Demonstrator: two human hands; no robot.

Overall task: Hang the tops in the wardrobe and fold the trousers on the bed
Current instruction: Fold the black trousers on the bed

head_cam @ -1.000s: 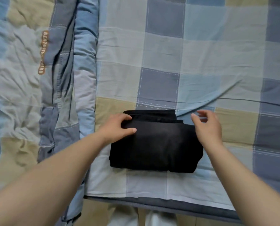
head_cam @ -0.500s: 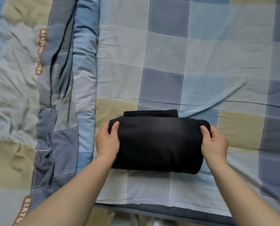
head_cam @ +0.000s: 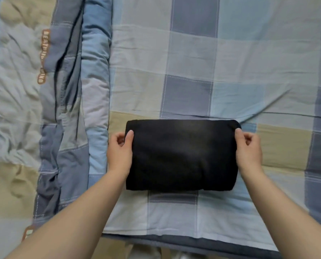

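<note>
Black trousers (head_cam: pixel 182 156) lie folded into a compact rectangle on the checked bed sheet (head_cam: pixel 212 62), near the bed's front edge. My left hand (head_cam: pixel 120 152) pinches the bundle's left edge, thumb on top and fingers curled beside it. My right hand (head_cam: pixel 248 148) pinches the right edge near the far corner, thumb on the fabric and fingers curled. No tops and no wardrobe are in view.
A rumpled checked quilt (head_cam: pixel 43 109) in blue, grey and beige lies bunched along the left side of the bed. The bed's front edge (head_cam: pixel 193 243) runs across the bottom, with floor below it.
The top layer has been folded forward over the bundle, covering the strip that stuck out at the back. Both hands went from the top corners to the side edges.
</note>
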